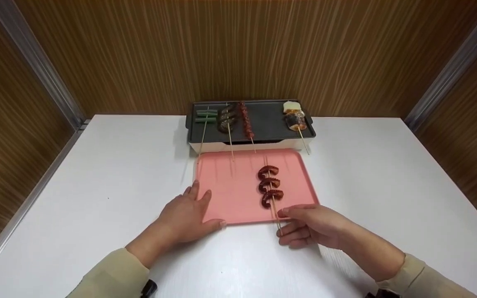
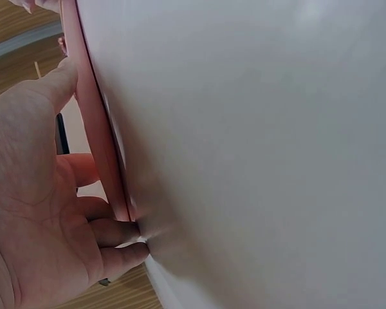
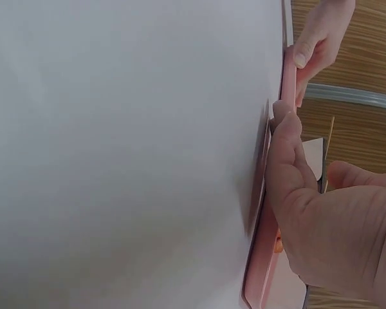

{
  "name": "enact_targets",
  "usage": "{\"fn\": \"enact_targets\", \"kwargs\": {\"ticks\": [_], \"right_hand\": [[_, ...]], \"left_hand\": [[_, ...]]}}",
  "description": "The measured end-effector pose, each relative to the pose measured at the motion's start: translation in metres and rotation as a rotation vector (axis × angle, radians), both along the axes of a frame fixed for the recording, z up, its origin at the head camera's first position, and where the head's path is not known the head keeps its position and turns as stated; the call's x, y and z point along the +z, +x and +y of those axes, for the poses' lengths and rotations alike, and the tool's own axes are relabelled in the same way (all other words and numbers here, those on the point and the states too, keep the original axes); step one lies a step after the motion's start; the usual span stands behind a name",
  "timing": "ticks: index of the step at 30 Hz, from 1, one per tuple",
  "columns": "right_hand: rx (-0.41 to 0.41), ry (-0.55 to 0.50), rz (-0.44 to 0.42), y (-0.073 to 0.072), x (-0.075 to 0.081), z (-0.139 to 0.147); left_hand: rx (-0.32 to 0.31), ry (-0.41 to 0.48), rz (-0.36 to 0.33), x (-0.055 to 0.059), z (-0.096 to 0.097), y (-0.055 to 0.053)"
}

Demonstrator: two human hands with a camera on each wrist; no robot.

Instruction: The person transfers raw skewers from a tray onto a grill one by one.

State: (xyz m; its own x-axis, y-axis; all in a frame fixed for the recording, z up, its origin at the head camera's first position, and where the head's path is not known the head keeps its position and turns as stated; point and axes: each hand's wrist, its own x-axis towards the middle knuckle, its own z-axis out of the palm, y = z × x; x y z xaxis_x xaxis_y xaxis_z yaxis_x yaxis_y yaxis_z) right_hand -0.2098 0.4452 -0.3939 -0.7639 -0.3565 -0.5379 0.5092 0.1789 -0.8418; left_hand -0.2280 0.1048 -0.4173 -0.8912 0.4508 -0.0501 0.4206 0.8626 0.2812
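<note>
A skewer of three reddish-brown curled pieces (image 1: 270,182) lies on the right half of a pink tray (image 1: 230,194), its bare stick running past the front rim. My right hand (image 1: 317,225) is at that stick's lower end, thumb beside it and fingertips near its tip; the right wrist view shows thumb and fingers apart. Over the tray's front left corner, my left hand (image 1: 184,217) rests with spread fingers along the side and the thumb on the front rim. In the left wrist view, its lower fingertips (image 2: 141,248) reach the tabletop beside the tray.
Behind the tray stands a black grill plate (image 1: 267,118) on a pale base. It bears a green skewer (image 1: 206,116), a dark brown one (image 1: 227,118), a red one (image 1: 245,120) and a chunky one (image 1: 294,118) at the right. Sticks overhang its front. Wood-grain panels (image 1: 238,49) enclose the white table (image 1: 122,165).
</note>
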Motion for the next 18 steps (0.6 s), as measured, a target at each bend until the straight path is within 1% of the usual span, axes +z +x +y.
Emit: {"fn": "enact_targets", "kwargs": {"ticks": [4, 11, 18], "right_hand": [[-0.018, -0.010, -0.014, 0.0005, -0.0009, -0.0020], [-0.015, -0.037, -0.021, 0.0025, -0.0011, 0.0003], [-0.003, -0.052, 0.008, 0.0031, 0.0006, 0.0026]], "left_hand": [[-0.002, -0.004, 0.002, 0.0009, 0.0002, 0.0000], [0.013, 0.000, 0.016, 0.0014, 0.0018, -0.0007], [0.011, -0.001, 0.009, 0.0006, 0.0014, 0.0000]]}}
